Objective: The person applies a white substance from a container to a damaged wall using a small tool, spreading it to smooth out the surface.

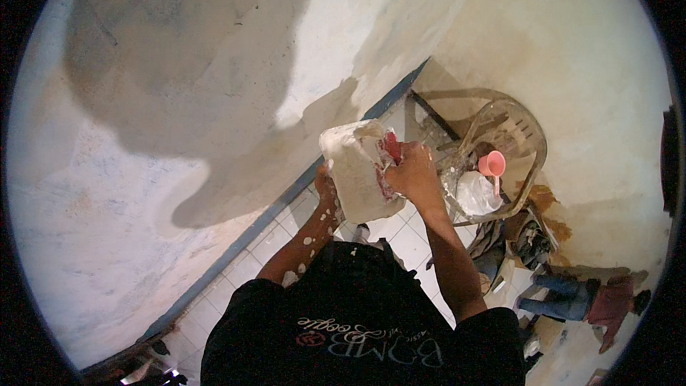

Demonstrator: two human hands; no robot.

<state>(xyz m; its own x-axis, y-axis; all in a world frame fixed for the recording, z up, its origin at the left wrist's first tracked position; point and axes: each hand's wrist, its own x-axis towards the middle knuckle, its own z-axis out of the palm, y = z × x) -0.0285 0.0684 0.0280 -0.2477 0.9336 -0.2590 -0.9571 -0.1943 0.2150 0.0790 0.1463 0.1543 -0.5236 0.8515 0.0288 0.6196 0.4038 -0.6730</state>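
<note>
My left hand (325, 186) grips the left edge of a pale, plaster-coated rectangular board or tray (361, 186) at the centre. My right hand (411, 168) is closed on a red-handled tool (390, 145) smeared with white paste, over the right side of the board. The tool's working end is hard to make out among lumps of paste near the board's top. White splashes dot my left forearm. To the right of the board stands a worn plastic chair (532, 136), holding a white plastic bag (479, 193) and a pink dipper (491, 164).
A patchy, plastered wall (179, 64) with a blue-grey skirting band fills the left, and another wall rises at the right. Below is a white tiled floor (250, 250). Piled cloths and other items lie beside the chair, and another person (600, 300) is at the lower right.
</note>
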